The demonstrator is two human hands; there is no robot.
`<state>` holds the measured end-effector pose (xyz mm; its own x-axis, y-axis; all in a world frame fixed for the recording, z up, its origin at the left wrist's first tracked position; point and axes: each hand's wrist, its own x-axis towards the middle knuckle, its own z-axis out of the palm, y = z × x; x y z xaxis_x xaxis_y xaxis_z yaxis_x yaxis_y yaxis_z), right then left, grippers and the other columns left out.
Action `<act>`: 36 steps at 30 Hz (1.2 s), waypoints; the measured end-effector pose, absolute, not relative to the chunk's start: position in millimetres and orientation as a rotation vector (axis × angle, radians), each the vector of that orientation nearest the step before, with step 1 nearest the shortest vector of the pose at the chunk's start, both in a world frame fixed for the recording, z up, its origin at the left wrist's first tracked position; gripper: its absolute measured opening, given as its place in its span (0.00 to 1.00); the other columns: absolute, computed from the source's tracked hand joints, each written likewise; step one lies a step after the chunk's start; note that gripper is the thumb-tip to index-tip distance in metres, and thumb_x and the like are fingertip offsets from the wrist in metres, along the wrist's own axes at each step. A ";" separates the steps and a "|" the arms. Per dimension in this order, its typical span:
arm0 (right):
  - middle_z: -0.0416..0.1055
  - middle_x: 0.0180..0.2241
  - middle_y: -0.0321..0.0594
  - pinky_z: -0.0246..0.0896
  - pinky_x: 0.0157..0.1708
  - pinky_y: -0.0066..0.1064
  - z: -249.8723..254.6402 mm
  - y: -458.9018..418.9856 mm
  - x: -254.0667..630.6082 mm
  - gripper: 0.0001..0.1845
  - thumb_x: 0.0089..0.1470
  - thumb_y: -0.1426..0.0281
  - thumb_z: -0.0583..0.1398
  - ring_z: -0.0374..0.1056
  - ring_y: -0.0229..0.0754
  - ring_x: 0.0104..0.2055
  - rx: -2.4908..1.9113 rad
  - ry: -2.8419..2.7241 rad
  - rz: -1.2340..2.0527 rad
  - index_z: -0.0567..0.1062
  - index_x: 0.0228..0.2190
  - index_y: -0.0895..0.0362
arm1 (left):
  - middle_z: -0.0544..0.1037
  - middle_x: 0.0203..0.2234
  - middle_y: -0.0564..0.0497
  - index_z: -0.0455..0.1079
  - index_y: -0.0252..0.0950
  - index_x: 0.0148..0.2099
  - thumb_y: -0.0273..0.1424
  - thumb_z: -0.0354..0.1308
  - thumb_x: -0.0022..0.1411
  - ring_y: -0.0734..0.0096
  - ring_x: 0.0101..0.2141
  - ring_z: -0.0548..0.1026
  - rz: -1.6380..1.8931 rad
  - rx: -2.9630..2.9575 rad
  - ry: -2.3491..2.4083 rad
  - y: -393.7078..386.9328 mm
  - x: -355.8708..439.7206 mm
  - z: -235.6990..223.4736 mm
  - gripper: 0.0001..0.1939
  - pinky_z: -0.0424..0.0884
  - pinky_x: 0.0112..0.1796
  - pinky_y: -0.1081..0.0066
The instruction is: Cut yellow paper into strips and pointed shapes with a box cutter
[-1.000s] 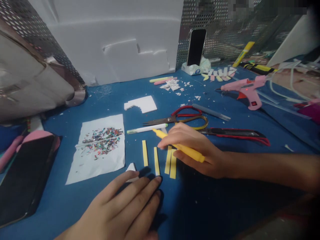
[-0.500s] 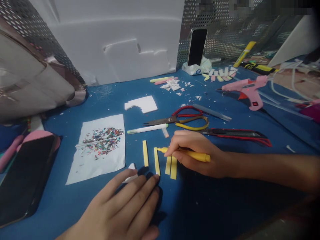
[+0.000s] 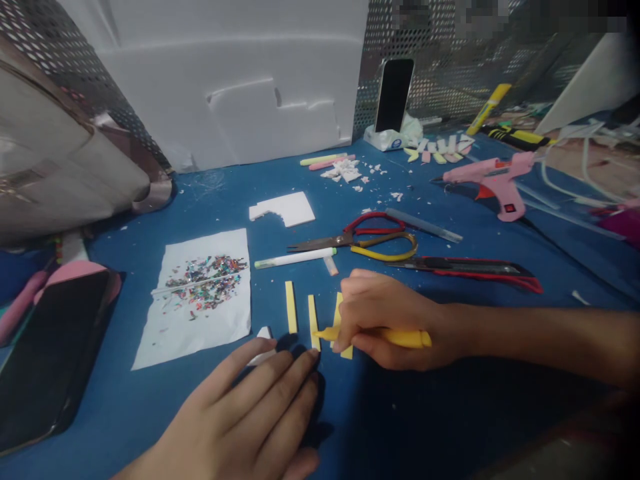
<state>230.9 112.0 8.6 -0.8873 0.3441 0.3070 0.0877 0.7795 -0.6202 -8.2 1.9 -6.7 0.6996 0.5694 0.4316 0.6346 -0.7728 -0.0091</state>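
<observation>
A yellow marker [image 3: 400, 337] is gripped in my right hand [image 3: 387, 320], its tip touching the lower part of a narrow yellow strip [image 3: 312, 313]. My left hand [image 3: 250, 407] lies open on the blue table, with a fingertip at the near end of that strip. To the left lies another yellow strip [image 3: 291, 307]. Further yellow strips [image 3: 347, 352] sit partly hidden under my right hand. A small white piece [image 3: 264, 333] shows beside my left index finger.
Beyond my hands are scissors [image 3: 325, 243], a white pen [image 3: 295, 258], a red-and-black cutter [image 3: 475, 268] and a white foam offcut [image 3: 293, 208]. A pink glue gun [image 3: 500, 180] lies right. Glittery flakes cover a paper sheet [image 3: 155, 333]; a dark phone [image 3: 45, 360] is far left.
My right hand has moved the marker tip down the strip toward me, from its far end to near my left fingertip. My left hand has stayed in place.
</observation>
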 end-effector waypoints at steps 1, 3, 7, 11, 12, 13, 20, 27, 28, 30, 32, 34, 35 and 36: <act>0.67 0.26 0.34 0.49 0.37 0.31 8.8 112.1 230.7 0.07 0.58 0.73 0.53 0.57 0.36 0.30 -0.351 -2.542 0.860 0.71 0.32 0.57 | 0.78 0.48 0.50 0.75 0.34 0.47 0.38 0.48 0.69 0.67 0.47 0.73 -0.619 -2.751 -0.985 2.3 -8.1 -6.8 0.17 0.49 0.62 0.61; 0.67 0.27 0.36 0.49 0.35 0.30 8.8 112.7 230.2 0.07 0.60 0.72 0.52 0.56 0.37 0.30 -0.425 -2.483 0.854 0.70 0.33 0.58 | 0.78 0.47 0.50 0.75 0.35 0.47 0.38 0.48 0.69 0.67 0.47 0.73 -0.618 -2.751 -0.992 3.1 -8.1 -7.3 0.17 0.49 0.62 0.62; 0.66 0.26 0.36 0.49 0.35 0.30 7.0 113.6 230.1 0.08 0.61 0.71 0.52 0.56 0.37 0.31 -0.425 -2.514 0.871 0.70 0.32 0.57 | 0.78 0.47 0.50 0.75 0.35 0.46 0.38 0.49 0.69 0.67 0.46 0.73 -0.634 -2.750 -0.974 4.2 -8.6 -7.8 0.17 0.49 0.62 0.62; 0.65 0.25 0.35 0.49 0.37 0.32 5.5 112.9 231.0 0.08 0.59 0.71 0.53 0.56 0.37 0.30 -0.300 -2.588 0.848 0.71 0.31 0.57 | 0.78 0.46 0.50 0.75 0.34 0.46 0.37 0.49 0.69 0.68 0.46 0.73 -0.647 -2.749 -0.967 3.9 -8.3 -6.1 0.17 0.49 0.62 0.62; 0.65 0.25 0.35 0.49 0.37 0.32 5.7 112.8 230.9 0.08 0.59 0.71 0.53 0.55 0.37 0.30 -0.330 -2.578 0.842 0.71 0.31 0.57 | 0.78 0.47 0.50 0.75 0.34 0.46 0.37 0.49 0.69 0.68 0.46 0.73 -0.641 -2.750 -0.967 3.7 -8.1 -5.7 0.16 0.49 0.62 0.62; 0.65 0.25 0.35 0.49 0.36 0.31 6.1 112.7 230.7 0.09 0.60 0.71 0.52 0.55 0.37 0.30 -0.379 -2.556 0.834 0.71 0.31 0.57 | 0.78 0.47 0.50 0.75 0.34 0.46 0.37 0.49 0.69 0.68 0.46 0.73 -0.634 -2.752 -0.968 3.6 -7.8 -5.5 0.16 0.49 0.62 0.62; 0.64 0.25 0.35 0.48 0.34 0.31 7.7 112.7 228.8 0.09 0.60 0.71 0.52 0.55 0.37 0.29 -0.388 -2.557 0.817 0.71 0.31 0.58 | 0.78 0.47 0.50 0.75 0.34 0.46 0.37 0.50 0.68 0.67 0.46 0.73 -0.648 -2.754 -0.968 3.9 -8.0 -6.2 0.16 0.49 0.62 0.62; 0.66 0.27 0.36 0.49 0.34 0.29 5.8 113.0 230.6 0.08 0.61 0.72 0.52 0.57 0.37 0.31 -0.458 -2.482 0.845 0.70 0.33 0.58 | 0.78 0.47 0.49 0.75 0.33 0.46 0.36 0.50 0.68 0.66 0.46 0.73 -0.642 -2.756 -0.969 4.3 -8.9 -6.5 0.16 0.50 0.62 0.61; 0.66 0.27 0.36 0.49 0.34 0.30 5.9 113.1 230.8 0.08 0.61 0.72 0.52 0.56 0.37 0.31 -0.420 -2.513 0.845 0.71 0.33 0.58 | 0.78 0.47 0.49 0.75 0.34 0.46 0.37 0.50 0.68 0.66 0.46 0.73 -0.641 -2.752 -0.964 4.2 -8.9 -6.6 0.16 0.50 0.62 0.61; 0.66 0.26 0.36 0.48 0.34 0.30 6.4 113.1 230.9 0.09 0.60 0.72 0.52 0.56 0.37 0.30 -0.401 -2.543 0.834 0.71 0.32 0.58 | 0.78 0.48 0.50 0.75 0.34 0.46 0.37 0.50 0.68 0.67 0.46 0.73 -0.645 -2.747 -0.955 4.2 -8.9 -6.7 0.16 0.50 0.62 0.62; 0.66 0.26 0.37 0.48 0.33 0.30 6.8 113.4 230.8 0.10 0.61 0.72 0.52 0.56 0.37 0.30 -0.452 -2.502 0.846 0.71 0.32 0.59 | 0.78 0.48 0.50 0.75 0.34 0.46 0.37 0.50 0.68 0.67 0.46 0.73 -0.642 -2.748 -0.960 4.4 -9.0 -6.9 0.16 0.50 0.62 0.61; 0.66 0.26 0.37 0.48 0.32 0.29 6.5 113.6 230.8 0.10 0.61 0.71 0.52 0.56 0.37 0.30 -0.479 -2.479 0.871 0.72 0.32 0.60 | 0.77 0.48 0.49 0.75 0.34 0.47 0.37 0.50 0.68 0.66 0.46 0.73 -0.636 -2.755 -0.959 4.8 -8.9 -7.2 0.16 0.50 0.61 0.61; 0.66 0.26 0.37 0.48 0.33 0.29 6.0 113.7 230.8 0.10 0.61 0.71 0.52 0.56 0.37 0.30 -0.454 -2.495 0.879 0.72 0.32 0.59 | 0.77 0.48 0.49 0.75 0.34 0.47 0.37 0.50 0.68 0.66 0.46 0.73 -0.635 -2.754 -0.956 4.9 -8.7 -7.3 0.16 0.50 0.62 0.61; 0.66 0.26 0.36 0.48 0.34 0.30 5.4 113.7 231.0 0.09 0.60 0.71 0.53 0.56 0.37 0.30 -0.415 -2.519 0.883 0.72 0.32 0.59 | 0.78 0.48 0.49 0.75 0.34 0.46 0.37 0.50 0.68 0.66 0.46 0.73 -0.633 -2.754 -0.953 5.0 -8.5 -7.3 0.16 0.49 0.62 0.60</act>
<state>231.0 113.7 5.4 -0.8598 0.4121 0.3016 0.1335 0.7514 -0.6462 -8.5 5.0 -7.3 0.7072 0.5530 0.4404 0.6203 -0.7843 -0.0114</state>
